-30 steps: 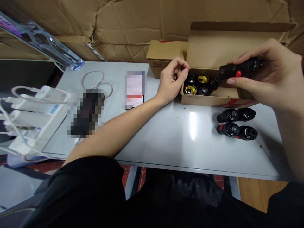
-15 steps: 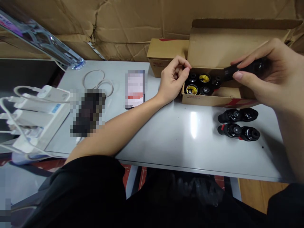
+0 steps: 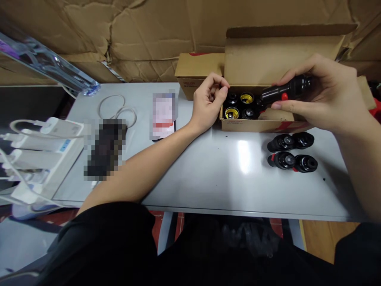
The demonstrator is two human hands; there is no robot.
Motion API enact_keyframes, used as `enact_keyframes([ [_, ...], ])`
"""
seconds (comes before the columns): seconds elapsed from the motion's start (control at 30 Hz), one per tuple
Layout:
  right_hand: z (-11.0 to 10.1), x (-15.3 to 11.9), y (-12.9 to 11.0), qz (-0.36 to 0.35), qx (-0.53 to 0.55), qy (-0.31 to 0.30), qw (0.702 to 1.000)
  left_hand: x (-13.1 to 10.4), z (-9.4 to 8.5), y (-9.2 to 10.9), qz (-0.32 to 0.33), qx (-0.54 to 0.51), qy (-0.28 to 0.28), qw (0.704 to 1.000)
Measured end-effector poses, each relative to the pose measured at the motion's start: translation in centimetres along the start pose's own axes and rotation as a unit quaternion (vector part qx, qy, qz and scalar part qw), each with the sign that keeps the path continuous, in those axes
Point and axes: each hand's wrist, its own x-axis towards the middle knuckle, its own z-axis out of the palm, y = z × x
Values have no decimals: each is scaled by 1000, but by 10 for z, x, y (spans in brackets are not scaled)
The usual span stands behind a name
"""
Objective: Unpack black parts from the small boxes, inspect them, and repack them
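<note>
In my right hand [image 3: 320,93] is a long black lamp socket [image 3: 278,92] with a red button, gripped between thumb and fingers. Its narrow end points left and slightly down over an open cardboard box [image 3: 250,126]. My left hand [image 3: 210,99] is closed, with thumb and forefinger pinched at the box's upper left corner. Inside the box's left part stand several black lamp sockets, two of them showing gold threaded insides, one being the front-left socket [image 3: 232,113]. On the table before the box, several more black sockets [image 3: 285,159] stand in a tight group, some with red parts.
A second cardboard box [image 3: 199,69] sits behind my left hand. Left on the grey table [image 3: 190,186] lie a phone [image 3: 163,117], a blurred dark object [image 3: 107,149] and a looped cable [image 3: 117,105]. A loaded power strip [image 3: 65,159] and a clear bottle [image 3: 56,63] are farther left.
The socket in my right hand has moved left and turned, so its red button now shows. My left hand keeps its place at the box corner. The whole view has shifted slightly.
</note>
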Motion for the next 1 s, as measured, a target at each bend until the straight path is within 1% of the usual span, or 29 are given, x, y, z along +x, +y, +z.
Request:
enact_keyframes([
  [0.07,1,1,3,-8,4,7,1000,0,0,0,4,-2,-3,1000],
  [0.17,3,3,3,-1,6,7,1000,1,-2,1,12,7,-4,1000],
  [0.33,4,2,-3,-3,23,-1,1000,6,-12,8,15,31,-10,999],
  [0.43,2,0,-5,-19,10,1,1000,15,-19,20,15,46,-3,999],
  [0.53,2,1,-5,-29,-7,5,1000,25,-23,42,32,64,-5,997],
  [0.57,3,1,-5,-29,-10,6,1000,27,-23,52,47,69,-18,996],
  [0.67,4,2,-7,-17,0,1,1000,30,-22,81,92,78,-80,989],
  [0.7,4,1,-8,-15,7,-1,1000,30,-21,89,87,78,-100,988],
  [0.77,3,0,-10,-6,9,-10,1000,27,-18,103,58,74,-135,986],
  [0.87,1,-4,-17,-1,-15,-15,1000,22,-12,114,28,53,-178,982],
  [0.93,0,-5,-22,4,-30,-17,999,22,-8,115,28,42,-190,981],
  [1.0,-1,-4,-27,19,-37,-31,999,23,-5,114,36,42,-193,980],
])
